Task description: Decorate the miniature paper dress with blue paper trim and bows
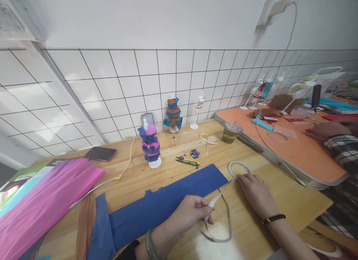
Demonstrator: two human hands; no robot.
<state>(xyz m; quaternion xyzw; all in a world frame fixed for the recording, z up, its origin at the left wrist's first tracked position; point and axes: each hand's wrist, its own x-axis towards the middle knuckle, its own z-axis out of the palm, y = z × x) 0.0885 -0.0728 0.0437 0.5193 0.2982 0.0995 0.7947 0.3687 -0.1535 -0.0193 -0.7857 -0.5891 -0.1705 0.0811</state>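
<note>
My left hand [191,211] is closed, pinching a narrow white tape strip [214,200] between thumb and fingers. A loop of this strip hangs below the hand and rests on the table. To the right, my right hand [256,193] has its fingers pressed together on the near edge of a flat tape roll [231,169], where the strip leaves it. A long dark blue crepe paper band [167,204] lies flat behind and under my left hand. Beyond it are yellow-handled thread snips [188,161] beside small blue paper scraps [195,153].
Small dress forms in purple-pink [151,146] and brown-teal [173,116] paper stand near the tiled wall. A lidded plastic cup [231,133] is at the back right. Pink paper [56,189] and a phone [101,153] lie left. Another person's hand [321,129] is over the orange table [307,155].
</note>
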